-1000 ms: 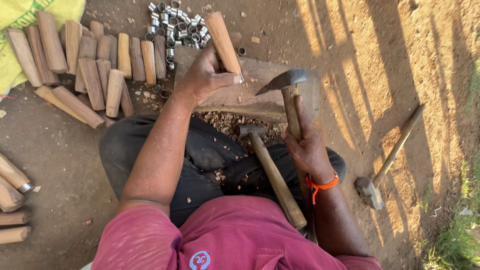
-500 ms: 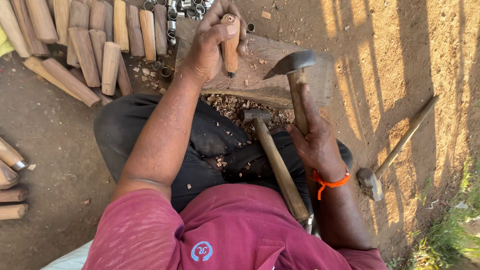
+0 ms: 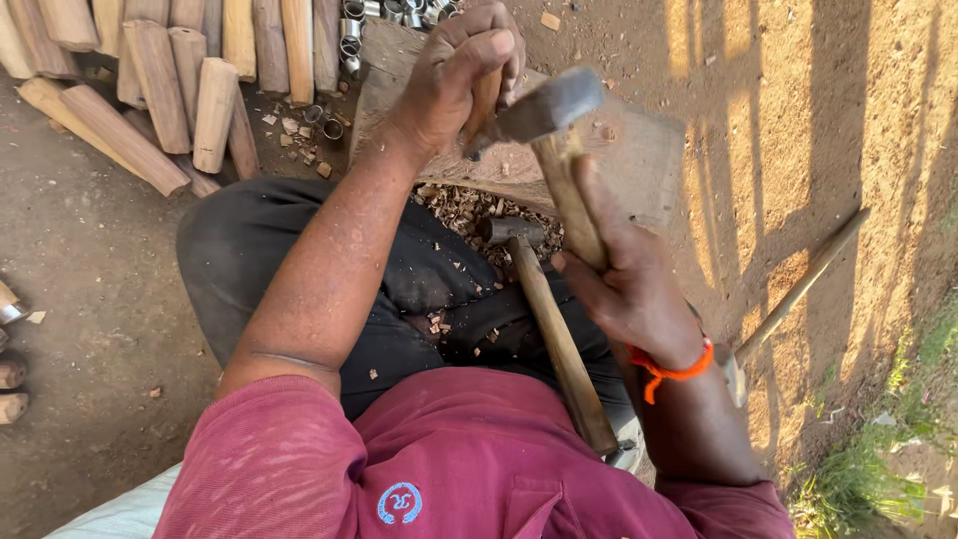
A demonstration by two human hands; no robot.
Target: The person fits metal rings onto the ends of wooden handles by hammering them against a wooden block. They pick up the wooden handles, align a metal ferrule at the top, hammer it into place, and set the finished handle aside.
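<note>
My left hand (image 3: 461, 78) grips a short wooden peg (image 3: 483, 100) and holds it upright on a flat wooden block (image 3: 639, 160). My right hand (image 3: 627, 279), with an orange band at the wrist, holds the wooden handle of an adze-like hammer (image 3: 547, 108). Its grey metal head lies right against the peg, just beside my left fingers. A second hammer (image 3: 544, 319) rests across my lap, its head by a heap of wood chips (image 3: 461, 212).
Several cut wooden pegs (image 3: 160, 80) lie in a row on the dirt at top left, more at the left edge (image 3: 10, 374). Small metal rings (image 3: 349, 45) lie behind the block. A long-handled tool (image 3: 798, 289) lies on the ground at right, near grass (image 3: 878, 469).
My left hand has stood the peg up on the block. The hammer head in my right hand has swung left and down onto the peg.
</note>
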